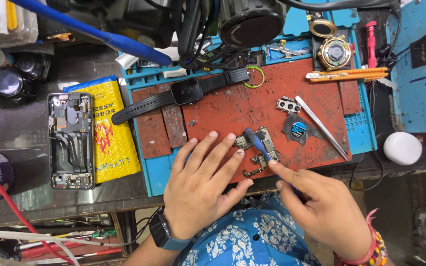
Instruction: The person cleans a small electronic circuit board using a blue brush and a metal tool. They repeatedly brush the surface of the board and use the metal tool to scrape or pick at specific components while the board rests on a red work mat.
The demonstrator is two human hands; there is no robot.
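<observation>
Fingers of my left hand (200, 184) lie spread, pressing the board (255, 150) onto the red mat (252, 106); my right hand (321, 209) pinches a blue screwdriver (258, 144) against it.

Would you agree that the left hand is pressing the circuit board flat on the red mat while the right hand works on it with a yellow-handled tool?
Not quite: the head view shows the tool in the right hand has a blue handle, not yellow. The left hand does press the circuit board on the red mat.
</observation>
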